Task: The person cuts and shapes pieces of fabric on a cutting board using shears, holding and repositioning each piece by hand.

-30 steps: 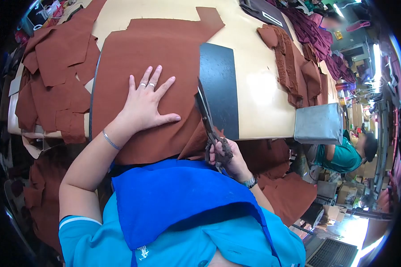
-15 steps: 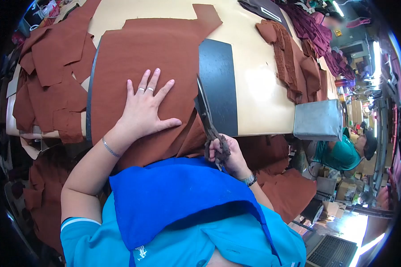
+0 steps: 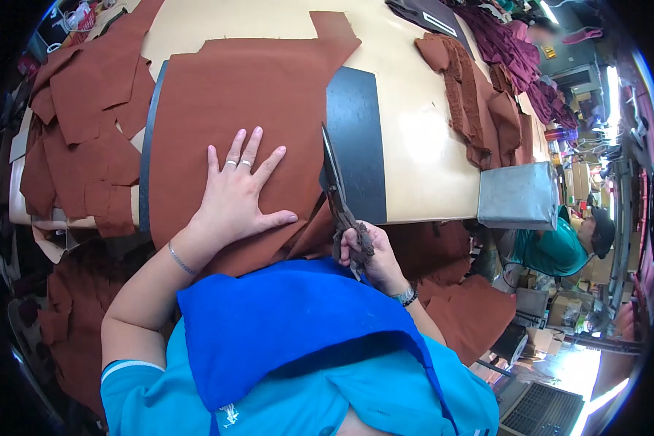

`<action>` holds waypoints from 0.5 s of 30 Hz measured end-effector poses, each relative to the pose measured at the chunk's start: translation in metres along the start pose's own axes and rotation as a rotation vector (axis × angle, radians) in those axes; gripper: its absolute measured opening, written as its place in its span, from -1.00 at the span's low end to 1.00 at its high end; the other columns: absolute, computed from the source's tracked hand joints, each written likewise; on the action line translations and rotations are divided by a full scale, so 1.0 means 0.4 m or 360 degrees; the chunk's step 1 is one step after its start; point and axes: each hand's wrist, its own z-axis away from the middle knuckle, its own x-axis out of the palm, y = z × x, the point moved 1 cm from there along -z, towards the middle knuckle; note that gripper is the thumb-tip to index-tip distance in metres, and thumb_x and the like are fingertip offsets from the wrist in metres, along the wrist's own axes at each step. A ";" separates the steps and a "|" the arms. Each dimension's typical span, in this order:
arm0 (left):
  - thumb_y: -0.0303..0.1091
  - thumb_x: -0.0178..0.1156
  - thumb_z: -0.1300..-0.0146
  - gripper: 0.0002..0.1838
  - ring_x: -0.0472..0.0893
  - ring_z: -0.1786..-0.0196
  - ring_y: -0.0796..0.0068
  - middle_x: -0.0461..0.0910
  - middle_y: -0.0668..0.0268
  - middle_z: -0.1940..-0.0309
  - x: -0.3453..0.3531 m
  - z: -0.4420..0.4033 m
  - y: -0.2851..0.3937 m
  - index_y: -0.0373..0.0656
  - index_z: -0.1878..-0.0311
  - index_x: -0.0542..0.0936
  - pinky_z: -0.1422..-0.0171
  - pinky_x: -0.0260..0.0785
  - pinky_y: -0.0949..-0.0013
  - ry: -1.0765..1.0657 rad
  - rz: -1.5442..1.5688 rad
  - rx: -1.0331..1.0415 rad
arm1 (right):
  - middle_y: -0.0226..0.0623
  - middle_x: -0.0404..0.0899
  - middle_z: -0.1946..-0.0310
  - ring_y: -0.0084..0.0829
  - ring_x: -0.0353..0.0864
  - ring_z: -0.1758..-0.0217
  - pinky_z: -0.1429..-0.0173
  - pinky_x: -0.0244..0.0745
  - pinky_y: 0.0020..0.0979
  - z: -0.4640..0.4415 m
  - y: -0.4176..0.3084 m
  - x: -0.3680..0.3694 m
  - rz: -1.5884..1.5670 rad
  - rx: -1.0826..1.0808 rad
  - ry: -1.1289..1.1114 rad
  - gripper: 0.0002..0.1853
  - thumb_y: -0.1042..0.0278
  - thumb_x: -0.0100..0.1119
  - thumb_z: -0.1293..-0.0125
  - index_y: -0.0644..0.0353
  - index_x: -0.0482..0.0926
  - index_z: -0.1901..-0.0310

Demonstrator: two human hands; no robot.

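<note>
Head view: The left hand [image 3: 240, 185] lies flat, fingers spread, pressing on the brown cloth [image 3: 254, 87] and gripping nothing. The cloth lies on the dark board [image 3: 360, 145], which rests on the pale table [image 3: 421, 123]; its near end reaches the blue apron [image 3: 291, 312]. The right hand [image 3: 378, 258] is closed around the wrapped handles of the scissors [image 3: 333, 174], whose blades lie along the cloth's right edge; whether they are parted cannot be told. Beside them, the near cloth is folded.

Assessment: the step in hand appears to be trimming that edge. The next move calls for steady left-hand pressure, blades aligned with the edge, and the fold clear of them.
</note>
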 end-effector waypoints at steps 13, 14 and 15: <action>0.44 0.11 -0.07 -0.04 -0.06 -0.54 -0.11 -0.01 -0.06 -0.48 -0.001 0.034 0.024 0.05 -0.45 0.25 -0.39 -0.22 -0.50 0.0037 0.0033 0.0057 | -0.41 0.54 0.54 -0.61 0.54 0.49 0.39 0.44 -0.59 -0.011 0.000 -0.005 -0.0096 0.0006 0.0004 -0.76 0.16 0.18 -0.39 0.15 0.49 0.31; 0.41 0.11 -0.10 -0.06 -0.05 -0.54 -0.08 0.01 -0.03 -0.48 -0.009 0.027 0.019 0.04 -0.45 0.24 -0.39 -0.22 -0.49 0.0003 0.0004 0.0049 | -0.42 0.54 0.54 -0.61 0.54 0.49 0.39 0.44 -0.59 -0.010 0.000 -0.009 -0.0073 0.0009 -0.0004 -0.76 0.15 0.17 -0.39 0.15 0.49 0.31; 0.37 0.12 -0.13 -0.09 -0.04 -0.54 -0.05 0.02 0.00 -0.48 -0.016 0.019 0.012 0.04 -0.44 0.24 -0.40 -0.21 -0.48 -0.0032 -0.0026 0.0040 | -0.42 0.54 0.54 -0.62 0.54 0.49 0.39 0.43 -0.59 -0.008 0.001 -0.012 -0.0051 0.0012 -0.0013 -0.75 0.15 0.17 -0.39 0.14 0.49 0.31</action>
